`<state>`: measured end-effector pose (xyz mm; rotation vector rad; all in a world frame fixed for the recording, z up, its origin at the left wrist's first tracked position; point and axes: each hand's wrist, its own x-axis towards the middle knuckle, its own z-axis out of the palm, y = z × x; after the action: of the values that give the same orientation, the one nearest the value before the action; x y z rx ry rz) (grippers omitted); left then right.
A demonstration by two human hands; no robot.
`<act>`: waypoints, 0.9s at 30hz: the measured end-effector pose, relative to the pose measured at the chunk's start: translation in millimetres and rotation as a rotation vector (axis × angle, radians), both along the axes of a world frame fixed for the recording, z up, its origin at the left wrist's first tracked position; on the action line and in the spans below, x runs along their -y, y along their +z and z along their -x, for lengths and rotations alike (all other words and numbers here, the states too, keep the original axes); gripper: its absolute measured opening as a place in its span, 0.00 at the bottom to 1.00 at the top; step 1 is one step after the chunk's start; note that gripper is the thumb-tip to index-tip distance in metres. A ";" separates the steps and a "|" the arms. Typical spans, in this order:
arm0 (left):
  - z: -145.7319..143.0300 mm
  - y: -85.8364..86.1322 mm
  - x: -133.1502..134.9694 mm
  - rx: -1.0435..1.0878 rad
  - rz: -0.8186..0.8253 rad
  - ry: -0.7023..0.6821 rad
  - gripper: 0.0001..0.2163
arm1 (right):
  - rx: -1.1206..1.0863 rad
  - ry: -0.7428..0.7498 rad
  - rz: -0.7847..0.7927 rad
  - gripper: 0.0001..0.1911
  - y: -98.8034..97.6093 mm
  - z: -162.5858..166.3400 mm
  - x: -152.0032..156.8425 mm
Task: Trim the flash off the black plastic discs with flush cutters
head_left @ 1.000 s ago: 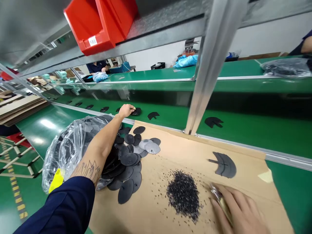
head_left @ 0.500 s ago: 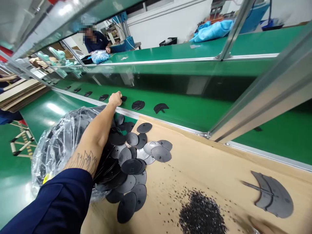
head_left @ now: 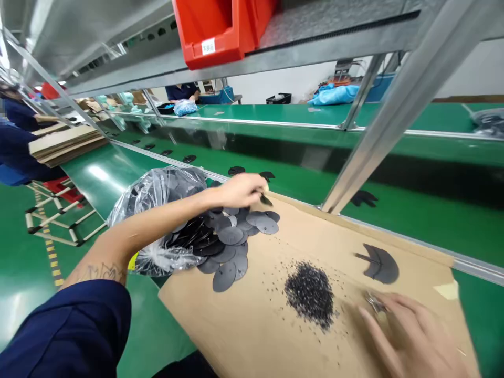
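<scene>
My left hand (head_left: 246,190) is closed at the front edge of the cardboard, fingers pinched on a dark flat plastic part (head_left: 266,200). Below it lies a pile of black oval plastic discs (head_left: 230,235), spilling from a clear plastic bag (head_left: 155,184). My right hand (head_left: 413,331), smeared by motion, is low on the right, curled around a small metal tool (head_left: 375,302) whose kind is partly hidden. Beyond that hand lies a black fan-shaped part (head_left: 381,264) with a thin stem. A heap of black plastic scraps (head_left: 309,294) sits to its left.
Cardboard (head_left: 244,325) covers the worktop. Behind it runs a green belt (head_left: 307,191) carrying several black parts. A slanting metal post (head_left: 374,121) stands at the belt's near edge. Overhead is a red bin (head_left: 214,34) on a shelf. Co-workers (head_left: 23,142) are at the left.
My left hand has come back from the belt to above the disc pile, with a dark part in its fingers. My right hand has come further into view with the metal tool.
</scene>
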<state>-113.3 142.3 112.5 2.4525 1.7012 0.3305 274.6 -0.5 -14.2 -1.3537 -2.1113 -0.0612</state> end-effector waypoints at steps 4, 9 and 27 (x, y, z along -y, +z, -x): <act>-72.6 -24.7 104.4 0.176 0.043 -0.645 0.07 | -0.011 0.264 -0.024 0.28 23.4 35.0 21.5; -112.9 -54.6 147.7 0.287 0.095 -0.576 0.07 | -0.184 0.426 0.024 0.20 28.0 52.6 37.0; -74.7 -68.4 96.6 0.257 0.005 -0.253 0.10 | -1.171 0.108 0.755 0.25 32.5 62.0 36.0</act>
<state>-38.6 45.6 44.1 2.4583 1.2734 0.5785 212.6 -36.5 18.3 -1.1493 -1.1600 1.3394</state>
